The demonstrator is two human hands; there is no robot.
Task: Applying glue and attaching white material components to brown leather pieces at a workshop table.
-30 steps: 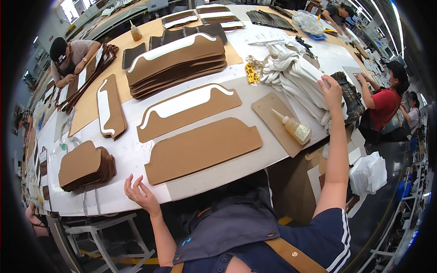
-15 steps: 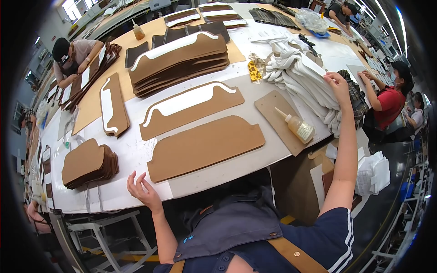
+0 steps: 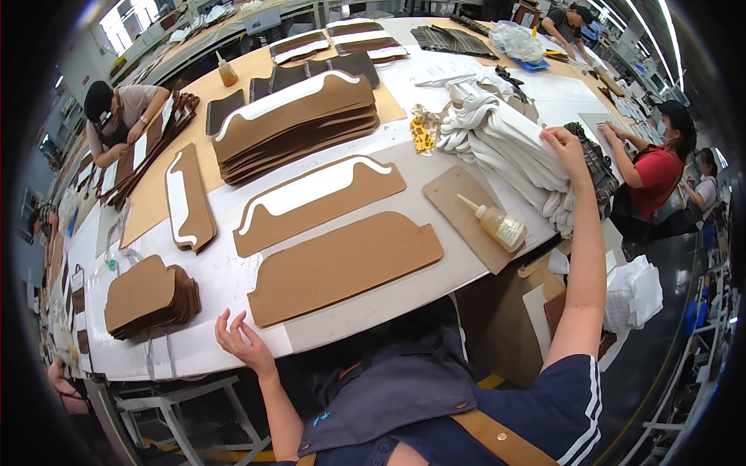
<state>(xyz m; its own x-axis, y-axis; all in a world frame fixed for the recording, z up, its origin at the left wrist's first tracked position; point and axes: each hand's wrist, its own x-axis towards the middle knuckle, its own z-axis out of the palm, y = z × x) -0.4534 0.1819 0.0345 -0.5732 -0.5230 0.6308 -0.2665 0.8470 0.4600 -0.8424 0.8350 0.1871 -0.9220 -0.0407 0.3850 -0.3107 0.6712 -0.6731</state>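
Our right grip (image 3: 566,153) touches the floppy pile of long white strips (image 3: 505,141) on the big white desk (image 3: 202,349); we can't tell if it pinches one. Our left grip (image 3: 247,344) is let go, softly curled.

My strips (image 3: 505,140) are plain white. The nearest panel (image 3: 346,268) shows me an even tan; the next panel (image 3: 326,206) repeats that tan under a white band (image 3: 311,188). I see tan and white on the tall stack (image 3: 295,128), with darker brown edges. My bottle (image 3: 500,227) is pale amber, the board (image 3: 458,198) dull grey-brown, the scrap (image 3: 422,136) yellow with brown spots. My apron (image 3: 396,396) is slate, its strap (image 3: 486,429) tan, my sleeve (image 3: 536,404) navy, striped white.
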